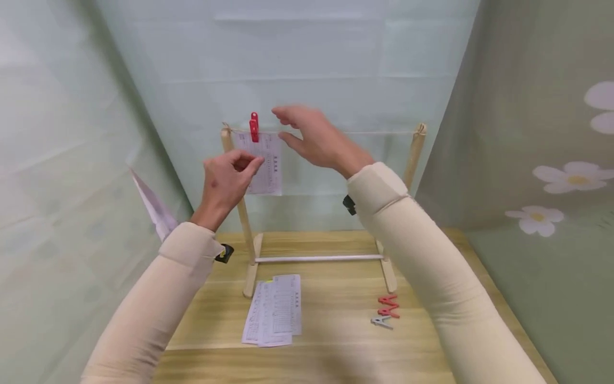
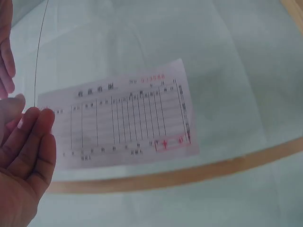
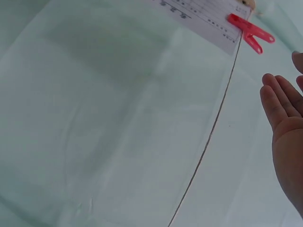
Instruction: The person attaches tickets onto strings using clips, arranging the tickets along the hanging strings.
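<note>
A printed slip [image 1: 266, 166] hangs from the string [image 1: 374, 132] of a small wooden rack [image 1: 413, 154], clipped by a red clothespin [image 1: 253, 127]. My left hand [image 1: 227, 178] hovers at the slip's left edge. In the left wrist view its fingers [image 2: 26, 146] are straight and hold nothing, just in front of the slip [image 2: 123, 118]. My right hand [image 1: 314, 136] is raised at the string, right of the slip, with relaxed fingers and nothing in it. The right wrist view shows its fingers [image 3: 284, 113] apart from the string [image 3: 208, 137], the clothespin [image 3: 251, 32] and the slip [image 3: 203, 14].
A stack of similar slips [image 1: 274, 310] lies on the wooden table [image 1: 336, 346] in front of the rack. Two red clothespins [image 1: 388, 306] and a grey one [image 1: 381, 321] lie to the right. Pale curtains enclose the table; a white paper [image 1: 154, 207] sticks out at left.
</note>
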Motion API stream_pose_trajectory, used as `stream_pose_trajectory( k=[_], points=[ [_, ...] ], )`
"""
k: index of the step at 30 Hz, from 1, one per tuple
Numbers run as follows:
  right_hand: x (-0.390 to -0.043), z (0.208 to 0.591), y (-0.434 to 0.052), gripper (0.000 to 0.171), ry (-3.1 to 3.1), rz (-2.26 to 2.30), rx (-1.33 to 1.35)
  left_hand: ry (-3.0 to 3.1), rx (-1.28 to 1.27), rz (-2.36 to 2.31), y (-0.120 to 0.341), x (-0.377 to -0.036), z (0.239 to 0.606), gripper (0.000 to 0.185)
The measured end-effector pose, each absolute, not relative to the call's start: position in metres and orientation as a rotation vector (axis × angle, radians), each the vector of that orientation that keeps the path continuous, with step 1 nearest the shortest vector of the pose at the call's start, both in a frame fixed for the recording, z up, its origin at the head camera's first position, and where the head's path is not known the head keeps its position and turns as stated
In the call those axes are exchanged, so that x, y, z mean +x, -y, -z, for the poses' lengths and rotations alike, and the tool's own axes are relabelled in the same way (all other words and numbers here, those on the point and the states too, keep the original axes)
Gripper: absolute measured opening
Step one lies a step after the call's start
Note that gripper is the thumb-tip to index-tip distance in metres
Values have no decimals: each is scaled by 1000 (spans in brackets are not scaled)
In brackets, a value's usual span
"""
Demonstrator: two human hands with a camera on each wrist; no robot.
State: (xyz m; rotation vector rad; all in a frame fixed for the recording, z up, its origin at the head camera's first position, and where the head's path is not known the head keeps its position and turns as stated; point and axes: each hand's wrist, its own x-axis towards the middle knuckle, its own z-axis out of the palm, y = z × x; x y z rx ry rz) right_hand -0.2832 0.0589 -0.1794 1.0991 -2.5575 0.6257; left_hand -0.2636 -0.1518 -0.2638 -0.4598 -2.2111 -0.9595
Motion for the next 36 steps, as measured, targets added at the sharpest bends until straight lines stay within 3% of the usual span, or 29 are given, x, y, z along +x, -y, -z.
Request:
stream_pose_trajectory(
  k=[14,36],
  points=[
    [-242,238,-124,50,2474,-537,1321,2422,-602,955,158,-252,284,30],
    [-196,369,-229,46,2765,-861,964,2750,-568,1049,169,-242,371,43]
  ],
)
